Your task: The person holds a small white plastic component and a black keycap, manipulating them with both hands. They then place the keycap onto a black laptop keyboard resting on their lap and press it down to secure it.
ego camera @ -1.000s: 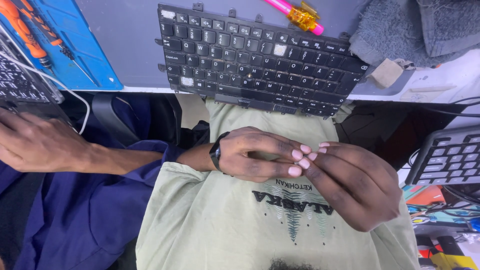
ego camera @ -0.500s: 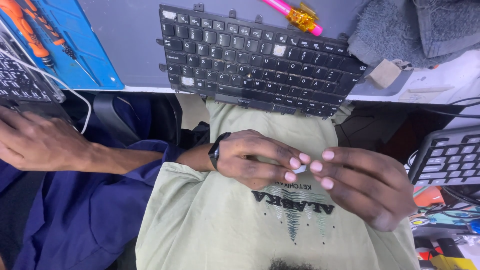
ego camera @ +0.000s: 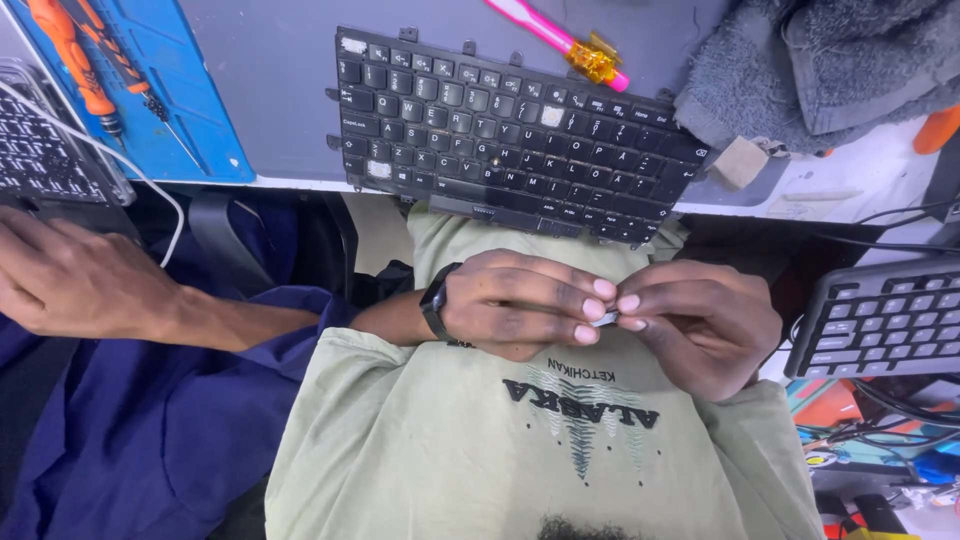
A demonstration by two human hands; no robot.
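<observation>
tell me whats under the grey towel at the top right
The grey towel lies on the desk, and a beige tag pokes out at its lower edge. Its left corner sits by the pink tool. Anything else beneath is covered.

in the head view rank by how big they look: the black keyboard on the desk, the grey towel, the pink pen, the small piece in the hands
1. Black keyboard
2. Grey towel, partly cut off by the frame, so its rank is unsure
3. Pink pen
4. Small piece, pinched between left hand and right hand
</observation>
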